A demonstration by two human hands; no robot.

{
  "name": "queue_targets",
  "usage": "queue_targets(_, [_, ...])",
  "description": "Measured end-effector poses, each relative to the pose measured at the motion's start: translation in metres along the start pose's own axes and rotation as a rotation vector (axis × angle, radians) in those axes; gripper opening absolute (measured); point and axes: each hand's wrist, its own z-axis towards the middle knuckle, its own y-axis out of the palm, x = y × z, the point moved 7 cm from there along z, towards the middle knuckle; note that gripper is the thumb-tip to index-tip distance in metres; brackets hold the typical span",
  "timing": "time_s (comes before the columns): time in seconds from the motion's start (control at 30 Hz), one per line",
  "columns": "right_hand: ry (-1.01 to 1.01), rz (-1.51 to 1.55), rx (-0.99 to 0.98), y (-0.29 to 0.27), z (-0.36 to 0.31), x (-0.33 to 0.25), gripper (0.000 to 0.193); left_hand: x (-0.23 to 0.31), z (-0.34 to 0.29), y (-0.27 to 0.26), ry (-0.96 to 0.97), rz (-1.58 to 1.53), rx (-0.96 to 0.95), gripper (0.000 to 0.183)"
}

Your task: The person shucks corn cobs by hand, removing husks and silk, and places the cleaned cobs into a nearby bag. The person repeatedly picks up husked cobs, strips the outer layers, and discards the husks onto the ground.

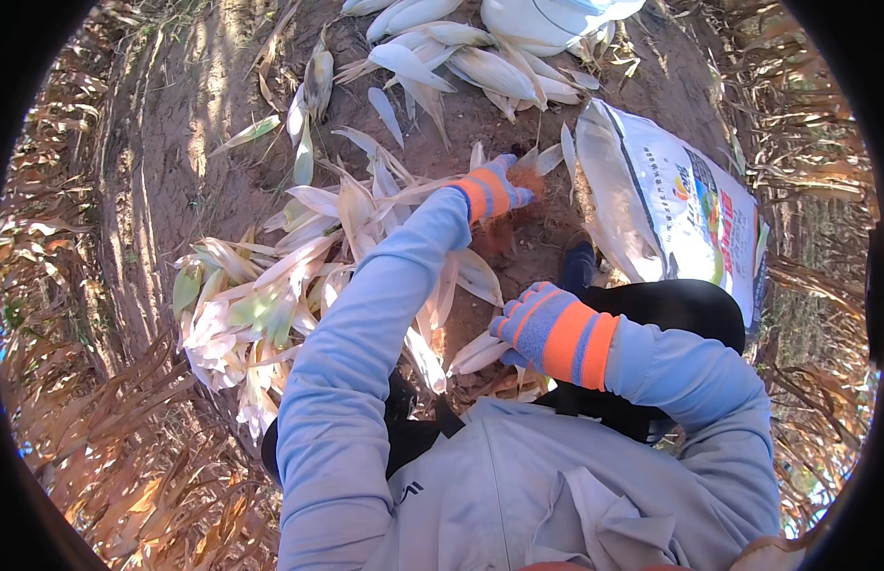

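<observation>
Both hands wear purple and orange knit gloves. My left hand (497,188) reaches forward over the soil, its thumb and finger apart. A blurred reddish-brown tuft, like corn silk (529,181), is at its fingertips. My right hand (548,328) is curled closed near my knee. A pale ear of corn in its husk (475,354) sticks out to the left between its fingers and thumb; the end inside the grip is hidden. Left of my left forearm spreads a heap of loose, dry husks (280,285).
Several husk-covered ears (461,52) lie ahead beside a white bag (546,21). At the right, a printed white sack (689,200) lies with its mouth toward me. Dry corn stalks (137,457) line both sides of the bare soil (223,86).
</observation>
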Motion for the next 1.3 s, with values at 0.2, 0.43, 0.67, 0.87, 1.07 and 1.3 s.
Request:
queue_targets(0.2, [-0.007,0.034,0.039,-0.010,-0.006,0.002,0.028,-0.045,0.004,-0.025,-0.075,-0.003,0.148,0.066])
queue_targets(0.43, [0.022,0.082,-0.108,-0.004,-0.005,0.005,0.030,-0.096,-0.114,-0.129,-0.285,-0.624,0.149,0.056])
queue_targets(0.67, [0.056,0.094,-0.097,0.000,0.006,0.012,0.031,-0.239,-0.230,-0.170,-0.625,0.520,0.319,0.068])
queue_targets(0.87, [0.059,0.116,-0.096,0.017,0.017,0.021,0.033,-0.292,-0.270,-0.113,-0.722,0.882,0.293,0.076])
queue_targets(1.07, [0.092,0.145,-0.100,0.012,0.025,0.027,0.031,-0.357,-0.350,-0.119,-0.860,0.892,0.504,0.023])
queue_targets(1.3, [0.141,0.265,-0.066,0.000,0.025,0.031,0.026,-0.396,-0.565,-0.112,-1.354,0.679,0.451,0.031])
